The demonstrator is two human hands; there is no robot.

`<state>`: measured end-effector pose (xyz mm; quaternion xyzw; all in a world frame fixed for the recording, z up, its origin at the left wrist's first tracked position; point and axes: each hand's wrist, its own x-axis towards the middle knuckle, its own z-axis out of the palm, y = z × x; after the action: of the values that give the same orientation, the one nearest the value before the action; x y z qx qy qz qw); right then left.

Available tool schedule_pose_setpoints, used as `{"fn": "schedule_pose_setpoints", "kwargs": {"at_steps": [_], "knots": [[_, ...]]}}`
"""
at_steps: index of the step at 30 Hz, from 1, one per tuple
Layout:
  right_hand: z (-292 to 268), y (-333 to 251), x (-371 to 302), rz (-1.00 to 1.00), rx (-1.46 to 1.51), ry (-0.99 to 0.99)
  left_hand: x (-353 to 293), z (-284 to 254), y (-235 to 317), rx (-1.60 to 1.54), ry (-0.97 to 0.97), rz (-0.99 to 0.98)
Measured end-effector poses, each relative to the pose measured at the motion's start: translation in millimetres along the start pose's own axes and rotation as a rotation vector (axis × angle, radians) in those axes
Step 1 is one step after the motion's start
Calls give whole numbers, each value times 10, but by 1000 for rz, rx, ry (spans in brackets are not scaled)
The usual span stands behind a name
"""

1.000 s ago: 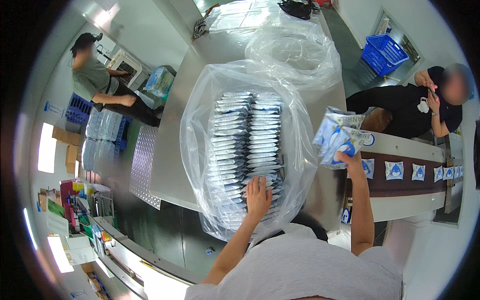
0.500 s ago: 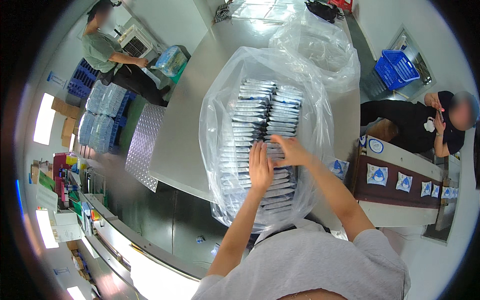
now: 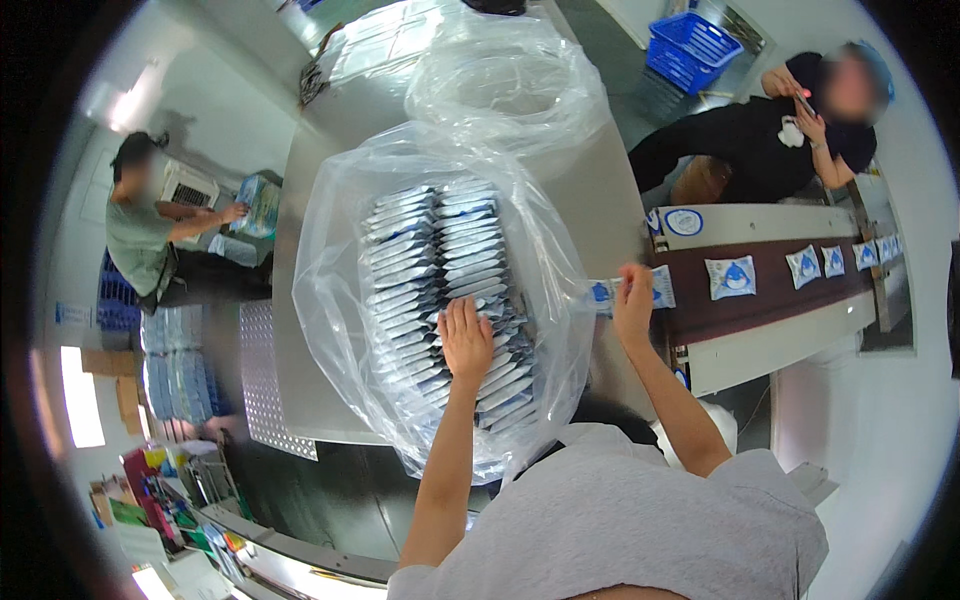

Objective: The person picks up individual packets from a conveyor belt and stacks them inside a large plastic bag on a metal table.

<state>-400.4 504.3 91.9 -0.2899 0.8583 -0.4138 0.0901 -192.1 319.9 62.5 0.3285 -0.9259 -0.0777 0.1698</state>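
A large clear plastic bag [image 3: 325, 265] stands open on the metal table, holding two rows of silver-blue sealed packets [image 3: 400, 255] stacked on edge. My left hand [image 3: 466, 342] lies on the packets near the middle of the rows, its fingers stretched out and flat. Just outside the bag's right side, my right hand [image 3: 632, 310] is at the conveyor's end with its fingers curled together over a small white-and-blue packet [image 3: 662, 287]. Another packet [image 3: 600, 291] shows left of that hand, by the bag's edge. My right fingers partly hide their contact with the packets.
A brown conveyor belt [image 3: 780, 308] carries several packets toward the metal table [image 3: 575, 195]. Behind the filled bag lies another clear plastic bag [image 3: 500, 85]. One person sits beyond the conveyor holding a phone; another stands at the left. A blue basket [image 3: 690, 52] is at the back right.
My right hand has left the packets in the bag and moved right to those at the conveyor's end. My left hand stays on the rows. The view has turned to the right.
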Motion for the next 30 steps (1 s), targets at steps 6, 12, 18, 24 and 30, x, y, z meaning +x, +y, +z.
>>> {"fn": "schedule_pose_setpoints", "kwargs": {"at_steps": [6,12,18,24,30], "knots": [[1205,1075,-1103,-579,-626,-294,-3,54,27,74,-74,11],[1299,800,-953,91,-465,-510,-65,90,-67,83,-87,5],[756,760,-971,-50,-475,-434,-21,94,-17,94,-84,31],[454,538,-812,68,-563,-649,1,116,6,72,-98,36],[-517,586,-165,-151,-266,-428,-46,120,-51,91,-101,28]]}}
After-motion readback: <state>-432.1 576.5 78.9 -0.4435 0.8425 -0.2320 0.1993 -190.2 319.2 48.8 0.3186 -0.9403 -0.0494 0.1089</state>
